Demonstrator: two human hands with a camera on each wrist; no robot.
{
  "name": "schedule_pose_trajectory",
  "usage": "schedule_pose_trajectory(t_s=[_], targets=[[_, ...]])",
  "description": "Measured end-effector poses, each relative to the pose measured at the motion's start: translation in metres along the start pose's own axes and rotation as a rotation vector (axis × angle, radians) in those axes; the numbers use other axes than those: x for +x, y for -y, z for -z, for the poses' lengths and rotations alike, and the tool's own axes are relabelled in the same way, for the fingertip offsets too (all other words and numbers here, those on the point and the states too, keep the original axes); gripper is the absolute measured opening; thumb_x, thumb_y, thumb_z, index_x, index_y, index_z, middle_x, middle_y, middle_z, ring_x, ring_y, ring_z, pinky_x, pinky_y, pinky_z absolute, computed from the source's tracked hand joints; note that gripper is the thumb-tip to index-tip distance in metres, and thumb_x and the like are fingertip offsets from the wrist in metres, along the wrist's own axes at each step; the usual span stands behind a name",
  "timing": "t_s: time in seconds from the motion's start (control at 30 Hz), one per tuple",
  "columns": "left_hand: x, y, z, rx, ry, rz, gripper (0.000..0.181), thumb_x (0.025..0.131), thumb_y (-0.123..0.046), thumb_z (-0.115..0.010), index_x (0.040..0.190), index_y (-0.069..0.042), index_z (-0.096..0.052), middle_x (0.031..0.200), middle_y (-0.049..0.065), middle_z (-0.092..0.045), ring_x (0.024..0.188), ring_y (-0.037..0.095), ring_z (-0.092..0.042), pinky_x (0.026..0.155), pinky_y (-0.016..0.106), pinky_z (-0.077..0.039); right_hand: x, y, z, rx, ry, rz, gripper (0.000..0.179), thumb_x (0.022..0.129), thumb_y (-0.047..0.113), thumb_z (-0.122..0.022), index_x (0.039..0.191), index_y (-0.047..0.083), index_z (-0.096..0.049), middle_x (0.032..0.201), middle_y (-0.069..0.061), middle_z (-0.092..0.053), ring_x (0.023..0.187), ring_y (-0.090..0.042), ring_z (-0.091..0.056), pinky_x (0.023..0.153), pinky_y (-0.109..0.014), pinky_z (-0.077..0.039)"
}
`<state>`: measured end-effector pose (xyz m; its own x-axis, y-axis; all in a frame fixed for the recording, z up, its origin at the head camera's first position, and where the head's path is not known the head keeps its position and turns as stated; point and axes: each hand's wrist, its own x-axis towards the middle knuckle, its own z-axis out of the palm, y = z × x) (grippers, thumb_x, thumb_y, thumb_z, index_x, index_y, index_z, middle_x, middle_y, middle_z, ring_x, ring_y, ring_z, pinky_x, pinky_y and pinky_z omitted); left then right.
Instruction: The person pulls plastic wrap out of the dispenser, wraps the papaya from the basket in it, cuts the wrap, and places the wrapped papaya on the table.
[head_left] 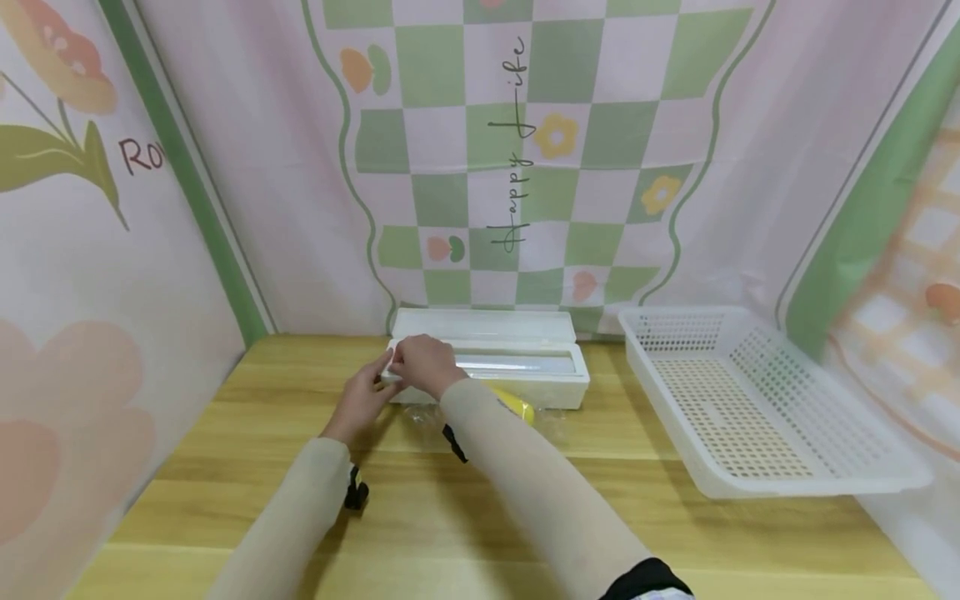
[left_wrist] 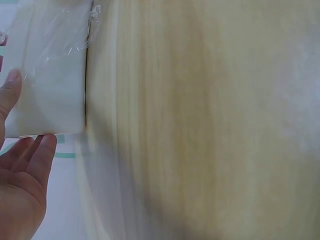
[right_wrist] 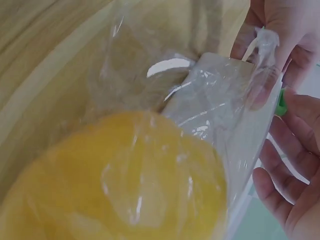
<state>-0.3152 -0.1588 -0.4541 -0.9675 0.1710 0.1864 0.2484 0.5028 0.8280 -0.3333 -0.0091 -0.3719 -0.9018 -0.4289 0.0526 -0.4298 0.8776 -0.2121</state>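
Note:
A long white box (head_left: pixel 517 392) stands at the back of the table with its lid (head_left: pixel 483 325) raised. Inside it lies a shiny, pale roll (head_left: pixel 517 364). My left hand (head_left: pixel 363 404) grips the box's left end, the thumb on the front face and the fingers against the end. Over that same end, my right hand (head_left: pixel 426 365) pinches a small green piece (right_wrist: pixel 281 102), mostly hidden by the fingers. A rounded yellow object (right_wrist: pixel 120 175) in clear plastic wrap (right_wrist: pixel 200 115) lies in front of the box, partly behind the right sleeve in the head view.
To the right, a white perforated plastic basket (head_left: pixel 750 483) reaches past the wooden table's (head_left: pixel 420 533) right edge. A printed curtain (head_left: pixel 495 167) hangs right behind the box, and another printed cloth (head_left: pixel 112 333) runs along the left side.

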Motion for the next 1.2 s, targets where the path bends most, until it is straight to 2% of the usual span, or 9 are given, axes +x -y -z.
schedule_pose_trajectory(t_s=[0.2, 0.5, 0.63, 0.87, 1.03, 1.2], targets=[[-0.003, -0.003, -0.001, -0.033, 0.008, 0.013, 0.069, 0.099, -0.023, -0.066, 0.157, -0.013, -0.032, 0.162, 0.007, -0.026, 0.136, 0.040, -0.043, 0.102, 0.045, -0.048, 0.000, -0.002, -0.002, -0.102, 0.009, -0.002, 0.020, 0.101, 0.035, -0.060, 0.104, 0.023, -0.076, 0.099, 0.009, -0.072, 0.089, -0.013, -0.066, 0.075, -0.039, -0.057], [-0.004, -0.006, -0.003, -0.016, 0.001, 0.014, 0.069, 0.099, -0.024, -0.065, 0.158, -0.013, -0.030, 0.163, 0.006, -0.025, 0.137, 0.042, -0.041, 0.106, 0.050, -0.043, -0.006, 0.001, -0.006, -0.227, 0.009, -0.017, 0.027, 0.104, 0.040, -0.053, 0.112, 0.019, -0.068, 0.100, 0.002, -0.064, 0.088, -0.018, -0.059, 0.074, -0.038, -0.056], [-0.003, -0.006, -0.004, -0.012, -0.002, 0.009, 0.068, 0.099, -0.022, -0.065, 0.157, -0.013, -0.032, 0.162, 0.006, -0.027, 0.137, 0.040, -0.042, 0.106, 0.049, -0.044, -0.006, -0.001, -0.006, -0.237, 0.012, 0.000, 0.027, 0.104, 0.039, -0.053, 0.113, 0.017, -0.066, 0.101, 0.001, -0.064, 0.088, -0.019, -0.060, 0.074, -0.038, -0.056], [-0.003, -0.003, -0.001, -0.031, -0.005, 0.005, 0.072, 0.097, -0.031, -0.067, 0.158, -0.013, -0.031, 0.161, 0.013, -0.029, 0.137, 0.039, -0.042, 0.104, 0.047, -0.045, -0.008, -0.009, 0.001, -0.228, 0.036, 0.045, 0.027, 0.102, 0.031, -0.060, 0.114, 0.008, -0.067, 0.101, -0.005, -0.069, 0.090, -0.021, -0.067, 0.074, -0.035, -0.060], [-0.003, -0.003, -0.001, -0.030, -0.011, 0.009, 0.073, 0.097, -0.031, -0.067, 0.157, -0.012, -0.031, 0.159, 0.017, -0.031, 0.135, 0.040, -0.044, 0.102, 0.045, -0.048, -0.010, -0.018, 0.006, -0.137, 0.036, 0.055, 0.021, 0.100, 0.029, -0.064, 0.110, 0.011, -0.071, 0.103, -0.001, -0.070, 0.095, -0.018, -0.066, 0.079, -0.035, -0.059], [-0.004, -0.005, -0.002, -0.035, -0.019, 0.029, 0.073, 0.097, -0.030, -0.067, 0.157, -0.012, -0.031, 0.157, 0.021, -0.032, 0.132, 0.042, -0.047, 0.100, 0.044, -0.049, -0.013, -0.026, 0.007, -0.130, 0.029, 0.061, 0.021, 0.100, 0.032, -0.064, 0.108, 0.014, -0.072, 0.101, 0.002, -0.070, 0.091, -0.015, -0.065, 0.077, -0.035, -0.058]])
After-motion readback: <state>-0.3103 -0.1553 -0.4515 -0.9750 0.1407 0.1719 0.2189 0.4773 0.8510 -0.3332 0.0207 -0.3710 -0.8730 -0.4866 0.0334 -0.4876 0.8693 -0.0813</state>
